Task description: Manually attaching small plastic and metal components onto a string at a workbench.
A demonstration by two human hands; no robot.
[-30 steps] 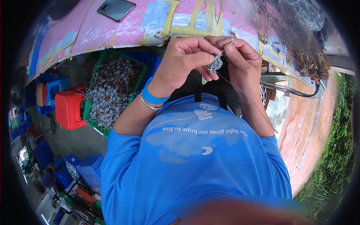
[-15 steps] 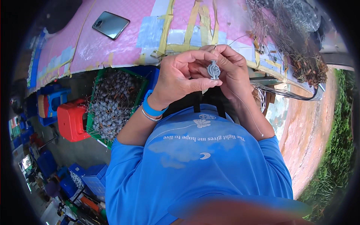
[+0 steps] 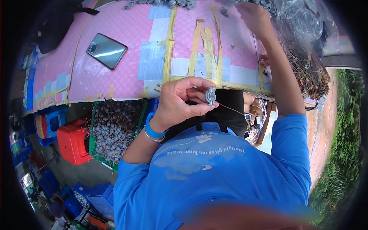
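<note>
At the table (image 3: 132,28), your left hand (image 3: 174,101) pinches a grey part (image 3: 210,96); your right hand (image 3: 257,18) reaches out, grip unclear; precision seems needed.

- The table (image 3: 115,23) has a pink patterned cover, patched with pale blue and white pieces and strips of yellowish tape, its near edge ragged.
- Grey floor (image 3: 82,172) shows at left, below the table.
- A red plastic stool (image 3: 71,143) stands there.
- Blue crates (image 3: 101,197) sit farther back among clutter, too small to make out.
- At right, pale brown ground (image 3: 324,153) meets a strip of green grass (image 3: 347,126).
- Daylight brightens the right side; the left is dimmer.
</note>
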